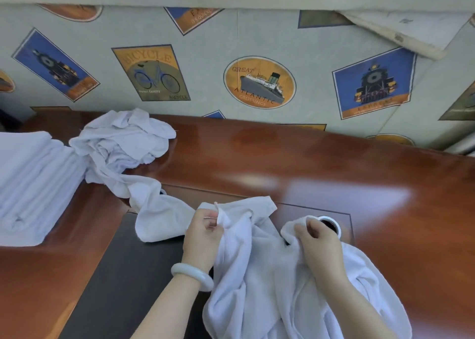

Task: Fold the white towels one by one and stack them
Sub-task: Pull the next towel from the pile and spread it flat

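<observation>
A crumpled white towel [259,274] hangs bunched in front of me over the desk's near edge. My left hand [204,233] pinches its upper edge near a corner. My right hand [320,246] grips another bunched part of the same towel further right. A heap of unfolded white towels [123,143] lies at the back left, one trailing toward my left hand. A stack of folded white towels [30,184] sits at the far left.
The glossy brown wooden desk [334,174] has a dark inset panel [133,274] under my arms. A round cable grommet [331,224] sits just behind my right hand. A wall with printed posters rises behind the desk.
</observation>
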`<state>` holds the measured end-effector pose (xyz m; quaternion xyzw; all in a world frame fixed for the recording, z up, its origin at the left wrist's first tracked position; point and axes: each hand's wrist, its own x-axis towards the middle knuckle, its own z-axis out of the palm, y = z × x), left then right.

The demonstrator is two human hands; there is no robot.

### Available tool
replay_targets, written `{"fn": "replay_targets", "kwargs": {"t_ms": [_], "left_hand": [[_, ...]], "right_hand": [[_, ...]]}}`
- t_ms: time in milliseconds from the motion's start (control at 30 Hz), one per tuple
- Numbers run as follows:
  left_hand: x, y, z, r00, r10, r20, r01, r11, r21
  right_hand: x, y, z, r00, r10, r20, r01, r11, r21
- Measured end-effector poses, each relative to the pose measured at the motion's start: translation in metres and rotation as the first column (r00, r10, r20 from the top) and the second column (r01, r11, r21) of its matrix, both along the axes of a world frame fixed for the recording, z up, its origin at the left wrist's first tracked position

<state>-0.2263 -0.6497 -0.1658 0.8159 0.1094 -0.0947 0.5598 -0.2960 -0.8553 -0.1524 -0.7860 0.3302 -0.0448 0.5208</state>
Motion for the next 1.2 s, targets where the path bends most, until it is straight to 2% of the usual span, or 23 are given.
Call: {"fn": "replay_targets", "kwargs": {"t_ms": [100, 200, 300, 400, 467, 533, 633, 733, 767, 867, 967, 1100, 1200], "left_hand": [[-0.012, -0.007, 0.037, 0.998, 0.040, 0.058, -0.030, 0.986, -0.162], [-0.036, -0.018, 0.083, 0.990, -0.019, 0.139, 0.061, 0.951, -0.303], [-0.069, -0.030, 0.125, 0.980, -0.097, 0.173, 0.164, 0.888, -0.430], [-0.100, -0.044, 0.154, 0.960, -0.216, 0.180, 0.279, 0.804, -0.525], [-0.116, -0.053, 0.166, 0.937, -0.270, 0.223, 0.347, 0.799, -0.491], [-0.126, -0.060, 0.171, 0.919, -0.257, 0.298, 0.365, 0.840, -0.402], [-0.134, -0.065, 0.173, 0.846, -0.251, 0.471, 0.340, 0.934, -0.113], [-0.145, -0.065, 0.174, 0.757, -0.335, 0.561, 0.326, 0.938, 0.120], [-0.149, -0.065, 0.172, 0.736, -0.361, 0.573, 0.339, 0.929, 0.149], [-0.161, -0.063, 0.171, 0.733, -0.315, 0.602, 0.327, 0.940, 0.094], [-0.166, -0.061, 0.176, 0.730, -0.218, 0.648, 0.232, 0.970, 0.065], [-0.167, -0.056, 0.182, 0.690, -0.352, 0.633, 0.355, 0.926, 0.128], [-0.165, -0.050, 0.187, 0.689, -0.352, 0.634, 0.366, 0.923, 0.115]], "right_hand": [[-0.011, 0.022, 0.045, 0.975, 0.000, 0.222, -0.015, 0.998, 0.064], [-0.027, 0.041, 0.091, 0.924, 0.043, 0.381, -0.099, 0.987, 0.130], [-0.047, 0.057, 0.129, 0.896, 0.077, 0.437, -0.199, 0.950, 0.240], [-0.069, 0.061, 0.148, 0.896, -0.006, 0.443, -0.165, 0.923, 0.347], [-0.083, 0.056, 0.155, 0.889, -0.066, 0.453, -0.120, 0.921, 0.370], [-0.095, 0.051, 0.159, 0.881, -0.118, 0.457, -0.075, 0.921, 0.382], [-0.110, 0.044, 0.162, 0.869, -0.166, 0.466, -0.034, 0.920, 0.391], [-0.122, 0.040, 0.169, 0.843, -0.164, 0.512, -0.041, 0.930, 0.366], [-0.125, 0.039, 0.172, 0.840, -0.144, 0.523, -0.052, 0.938, 0.343], [-0.129, 0.032, 0.176, 0.862, -0.027, 0.506, -0.131, 0.953, 0.274], [-0.131, 0.027, 0.179, 0.872, 0.053, 0.487, -0.229, 0.923, 0.309], [-0.133, 0.022, 0.181, 0.847, 0.055, 0.529, -0.326, 0.840, 0.434], [-0.132, 0.020, 0.183, 0.840, 0.083, 0.537, -0.376, 0.801, 0.465]]}}
